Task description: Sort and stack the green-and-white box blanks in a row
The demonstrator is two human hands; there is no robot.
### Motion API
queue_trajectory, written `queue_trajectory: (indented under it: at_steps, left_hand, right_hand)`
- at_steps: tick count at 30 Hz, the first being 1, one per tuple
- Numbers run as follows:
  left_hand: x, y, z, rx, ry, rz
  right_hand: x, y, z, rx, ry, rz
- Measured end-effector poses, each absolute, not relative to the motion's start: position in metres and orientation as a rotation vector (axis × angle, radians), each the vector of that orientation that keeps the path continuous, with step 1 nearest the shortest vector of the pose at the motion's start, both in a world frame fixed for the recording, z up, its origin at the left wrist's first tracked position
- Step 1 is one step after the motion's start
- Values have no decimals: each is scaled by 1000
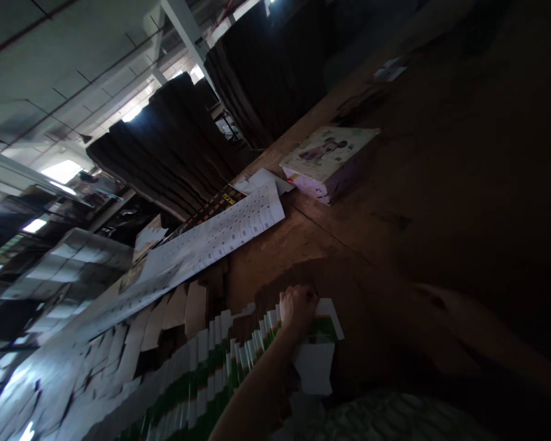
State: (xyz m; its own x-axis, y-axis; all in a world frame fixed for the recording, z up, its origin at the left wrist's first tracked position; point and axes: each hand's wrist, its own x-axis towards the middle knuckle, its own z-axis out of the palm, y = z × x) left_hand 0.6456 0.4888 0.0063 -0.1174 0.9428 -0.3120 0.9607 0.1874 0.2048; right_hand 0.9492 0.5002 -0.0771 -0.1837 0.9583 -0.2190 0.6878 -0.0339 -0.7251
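Note:
My left hand [299,309] is closed, its fingers curled at the top edge of a flat green-and-white carton [327,315]. This carton lies at the near end of a long row of similar flattened cartons [202,380], which overlap on edge and run off to the lower left. White flaps of the carton hang below my wrist. To the right, over the dark part of the table, my right hand [443,306] is dim and smeared by motion. Its fingers are not clear, and I see nothing I can name in it.
Printed white sheets [215,229] lie across the brown table [349,236]. Beyond them sits a box with a cartoon mouse picture [328,153]. Brown cardboard pieces [174,309] line the left. Tall dark stacks [165,141] stand behind, and a person [101,184] is far off at left.

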Motion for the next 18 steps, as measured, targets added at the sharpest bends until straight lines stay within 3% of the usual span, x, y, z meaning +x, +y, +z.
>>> queue_trajectory:
  at_steps: [3,12,18]
  left_hand:
    - [645,489,5,1777,2130,-51]
    - [648,484,-1,1837,2142,-93]
    - [653,482,-1,1855,2172,-134]
  right_hand:
    - [906,487,-63,-1483,-1928,1223]
    - [832,432,-142,-1342,-2348,797]
    - [827,431,-147,-1326,-2355,740]
